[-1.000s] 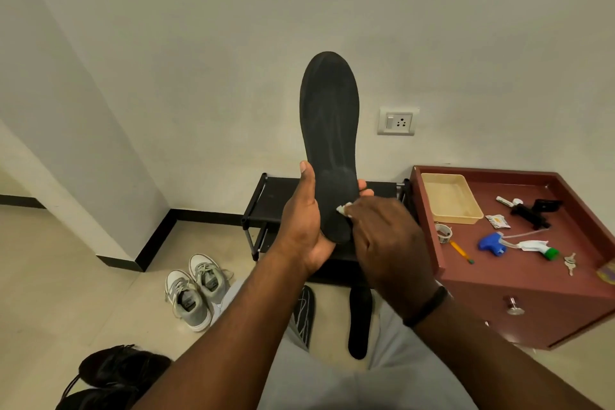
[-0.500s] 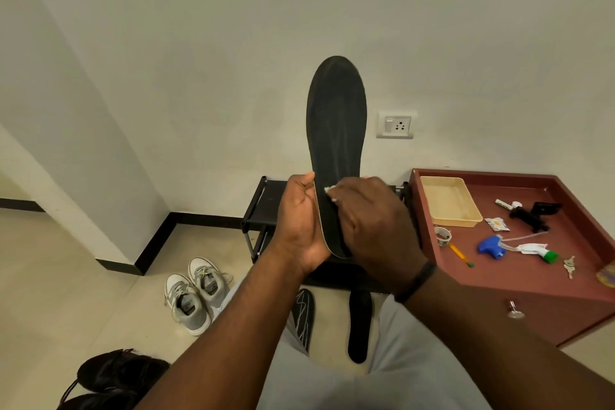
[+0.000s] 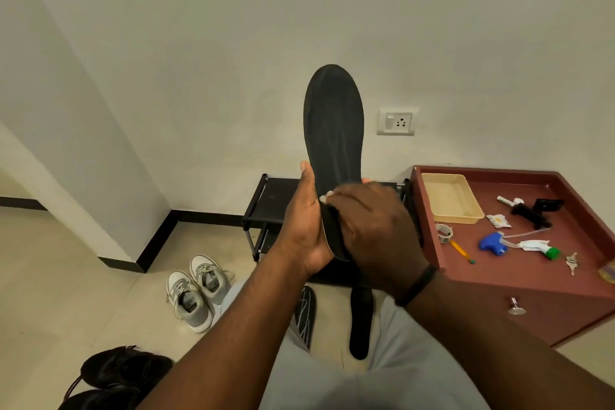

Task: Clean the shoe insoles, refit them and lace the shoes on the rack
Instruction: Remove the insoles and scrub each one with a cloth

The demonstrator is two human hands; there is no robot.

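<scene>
- A black insole [image 3: 333, 130] is held upright at the centre of the frame, toe end up, against the pale wall.
- Its heel end is gripped by the left hand [image 3: 304, 226], thumb up along the left edge and fingers curled behind; one fingertip shows past the right edge.
- The right hand [image 3: 372, 230] is laid over the lower face of the insole, fingers curled on a small white wipe [image 3: 325, 198], of which only a corner shows at centre frame.
- The insole is judged light and thin, and flexible rather than stiff: its unsupported toe end is likely to bend back under pressure.
- The face looks matt and fabric-like, so slipping is judged unlikely; a thin pale layer shows along the lower edge.
- The heel or the arch is judged the best place to be held, with the fingers spread behind as backing for whichever part is being wiped.
- A second insole [image 3: 361, 319] lies on the floor at lower centre, and beside it a dark one marked with pale lines [image 3: 305, 313].
- Grey shoes [image 3: 196, 289] stand on the floor at lower left; black shoes [image 3: 113, 373] lie at the bottom left corner.
- The black rack [image 3: 269, 203] stands against the wall behind the hands.
- On the red surface [image 3: 532, 273] at right lie a tray [image 3: 449, 198] and a spray head [image 3: 519, 245].
</scene>
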